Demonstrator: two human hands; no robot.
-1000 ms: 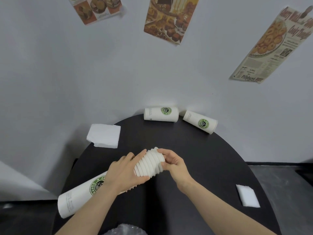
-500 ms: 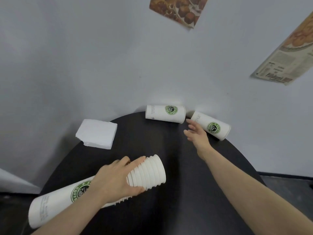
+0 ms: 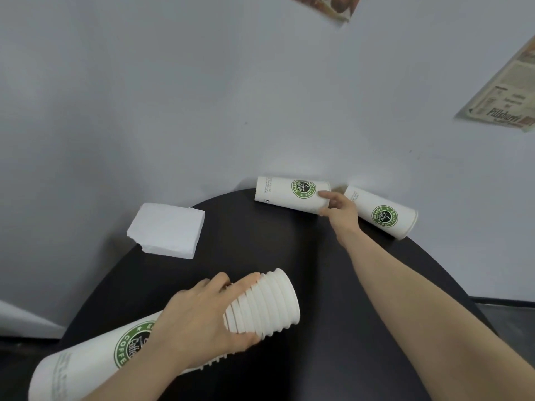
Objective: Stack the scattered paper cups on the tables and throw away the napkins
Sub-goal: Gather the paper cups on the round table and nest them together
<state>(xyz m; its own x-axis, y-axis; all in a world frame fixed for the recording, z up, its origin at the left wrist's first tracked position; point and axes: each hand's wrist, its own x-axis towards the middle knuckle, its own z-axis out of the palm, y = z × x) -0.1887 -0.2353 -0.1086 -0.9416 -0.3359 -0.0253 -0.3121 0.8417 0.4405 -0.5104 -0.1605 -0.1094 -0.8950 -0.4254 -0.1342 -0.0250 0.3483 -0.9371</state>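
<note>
On a round black table (image 3: 289, 371), nearest the viewer, the left hand (image 3: 199, 322) grips a sideways stack of paper cups (image 3: 260, 305). Beyond the stack, to its left, lies a napkin (image 3: 166, 230). At the table's far edge, the right hand (image 3: 341, 209) pinches a cup (image 3: 283, 192) lying beside another cup (image 3: 382, 215).

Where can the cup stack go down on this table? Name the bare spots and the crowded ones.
Bare black table lies between the cup stack in the left hand and the right forearm, and between the napkins and the far cups. Crowded: the wall edge, where the right hand grips the left cup beside the right cup.
</note>
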